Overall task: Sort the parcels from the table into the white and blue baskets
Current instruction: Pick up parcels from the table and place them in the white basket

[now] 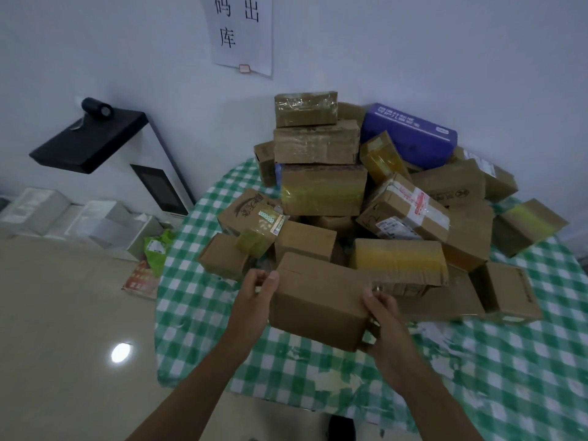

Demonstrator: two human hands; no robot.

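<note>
Parcel — one, both hands gripping.

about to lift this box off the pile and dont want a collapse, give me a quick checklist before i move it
1. Left hand on the plain cardboard box: ok, fingers curl round its left end.
2. Right hand on the box: ok, it grips the right end.
3. Nothing resting on the box: cannot tell, the yellow-taped box sits right behind its far edge.
4. Pile stability: not ok, the stack topped by the small taped box is tall and several parcels lean.
5. Baskets located: cannot tell, no white or blue basket is clearly in view.
6. Label readable: not ok, no label shows on the visible faces.
</note>
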